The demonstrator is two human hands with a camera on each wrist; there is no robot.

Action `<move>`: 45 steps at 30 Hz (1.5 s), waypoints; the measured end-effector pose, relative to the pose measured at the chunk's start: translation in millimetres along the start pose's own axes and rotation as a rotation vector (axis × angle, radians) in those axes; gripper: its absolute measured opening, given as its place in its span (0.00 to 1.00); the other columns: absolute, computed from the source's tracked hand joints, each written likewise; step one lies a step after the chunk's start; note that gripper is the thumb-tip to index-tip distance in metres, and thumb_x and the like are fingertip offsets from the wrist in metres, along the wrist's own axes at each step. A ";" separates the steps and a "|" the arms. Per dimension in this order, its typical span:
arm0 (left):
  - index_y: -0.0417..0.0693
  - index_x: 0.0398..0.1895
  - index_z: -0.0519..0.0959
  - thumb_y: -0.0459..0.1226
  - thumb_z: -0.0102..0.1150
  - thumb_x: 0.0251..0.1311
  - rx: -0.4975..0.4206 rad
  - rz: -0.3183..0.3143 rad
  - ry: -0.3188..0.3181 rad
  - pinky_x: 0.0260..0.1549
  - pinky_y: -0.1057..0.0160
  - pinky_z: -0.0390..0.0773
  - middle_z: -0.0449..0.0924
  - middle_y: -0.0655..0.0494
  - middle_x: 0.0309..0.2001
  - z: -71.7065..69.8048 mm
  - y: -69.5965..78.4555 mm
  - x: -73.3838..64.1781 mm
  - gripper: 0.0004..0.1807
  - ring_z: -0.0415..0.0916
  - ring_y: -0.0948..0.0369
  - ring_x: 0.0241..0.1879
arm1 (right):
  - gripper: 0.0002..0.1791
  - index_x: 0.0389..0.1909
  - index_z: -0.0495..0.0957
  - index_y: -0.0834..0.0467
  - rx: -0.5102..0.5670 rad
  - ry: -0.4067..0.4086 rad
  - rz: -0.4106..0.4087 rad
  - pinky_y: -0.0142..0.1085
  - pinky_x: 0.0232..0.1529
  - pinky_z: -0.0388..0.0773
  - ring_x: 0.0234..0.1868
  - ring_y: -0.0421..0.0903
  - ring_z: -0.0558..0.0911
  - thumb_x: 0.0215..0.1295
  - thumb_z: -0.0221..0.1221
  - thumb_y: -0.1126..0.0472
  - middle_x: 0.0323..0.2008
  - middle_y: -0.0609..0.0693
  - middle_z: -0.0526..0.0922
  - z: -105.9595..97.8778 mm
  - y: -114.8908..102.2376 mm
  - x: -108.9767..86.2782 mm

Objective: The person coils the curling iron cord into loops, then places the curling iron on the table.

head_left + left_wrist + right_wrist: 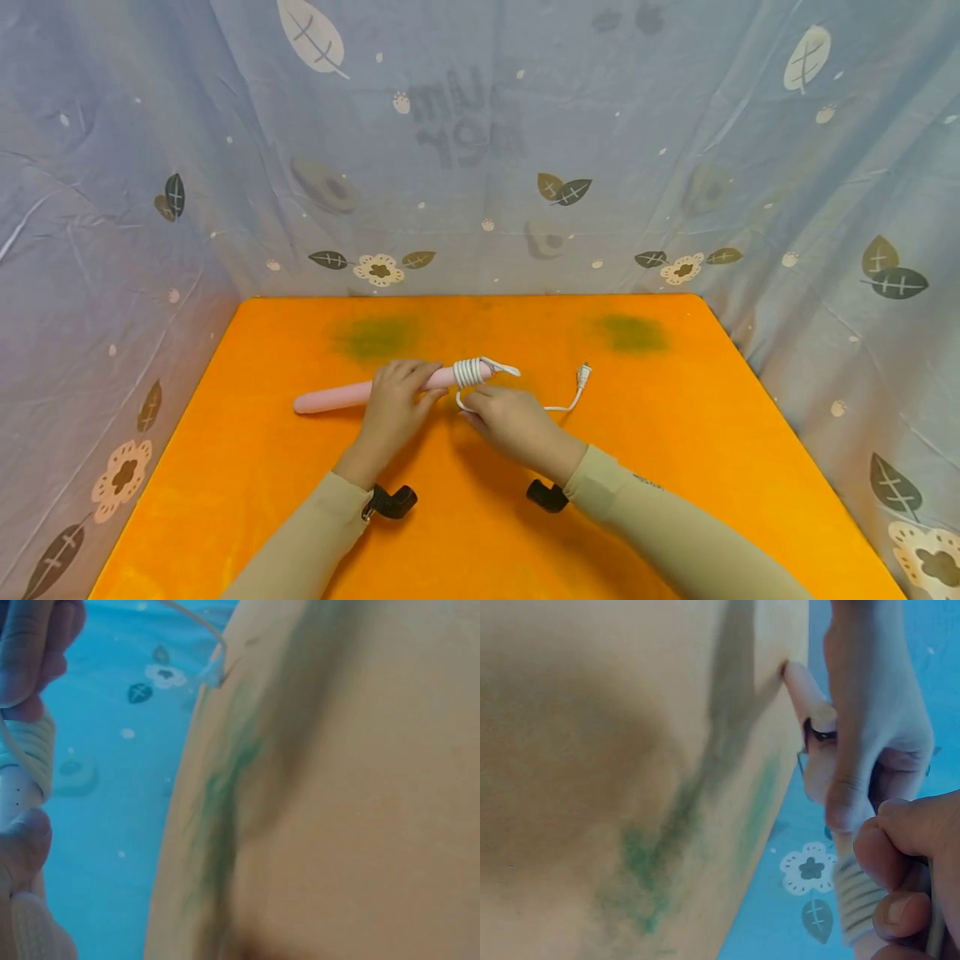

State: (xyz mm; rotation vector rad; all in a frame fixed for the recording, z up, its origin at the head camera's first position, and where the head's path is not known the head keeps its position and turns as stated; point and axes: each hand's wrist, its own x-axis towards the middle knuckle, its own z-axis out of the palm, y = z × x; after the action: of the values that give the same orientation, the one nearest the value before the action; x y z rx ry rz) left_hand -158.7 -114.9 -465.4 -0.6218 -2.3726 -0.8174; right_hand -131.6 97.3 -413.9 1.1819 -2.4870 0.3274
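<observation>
A slim pink hair iron (333,397) slants a little above the orange table, and my left hand (393,400) grips it around the middle. White power cord (467,372) is wound in several tight turns near its right end, where a short loop sticks out. My right hand (517,421) pinches the cord just below these turns. From that hand the loose cord trails right to a white plug (583,375). In the right wrist view, the curled right fingers (889,859) sit beside the coils (859,900). The left wrist view shows only part of the iron (19,795).
An orange-covered table (465,542) bears two dark green smudges along its back. Patterned blue-grey curtains (480,200) close in the back and both sides. Black wrist mounts (393,502) jut inward from both sleeves.
</observation>
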 end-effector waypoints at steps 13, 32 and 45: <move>0.48 0.52 0.82 0.40 0.72 0.53 0.058 0.082 -0.164 0.48 0.48 0.69 0.80 0.53 0.45 1.8 -4.2 -12.5 0.21 0.73 0.51 0.47 | 0.11 0.23 0.79 0.50 -0.037 -0.057 -0.020 0.30 0.21 0.71 0.21 0.36 0.71 0.56 0.70 0.51 0.22 0.40 0.76 -22.3 8.6 11.5; 0.50 0.50 0.83 0.44 0.68 0.57 0.040 0.197 -0.332 0.52 0.50 0.69 0.80 0.56 0.46 -7.3 7.3 -31.4 0.18 0.73 0.55 0.49 | 0.22 0.23 0.78 0.53 -0.107 0.078 -0.072 0.28 0.21 0.70 0.22 0.38 0.71 0.46 0.67 0.37 0.22 0.42 0.72 -50.2 52.6 32.0; 0.52 0.49 0.83 0.46 0.66 0.59 0.022 0.334 -0.280 0.50 0.54 0.70 0.80 0.60 0.44 -9.2 17.8 -41.2 0.16 0.73 0.58 0.46 | 0.21 0.23 0.75 0.52 -0.043 0.041 -0.034 0.27 0.22 0.68 0.23 0.36 0.68 0.47 0.67 0.39 0.23 0.41 0.70 -25.6 74.3 29.6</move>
State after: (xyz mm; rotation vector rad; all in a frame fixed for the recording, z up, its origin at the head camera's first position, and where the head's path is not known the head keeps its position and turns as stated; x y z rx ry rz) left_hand -114.7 -118.3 -477.7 -1.1501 -2.4189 -0.5867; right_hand -201.0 132.0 -382.1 1.1872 -2.4242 0.2845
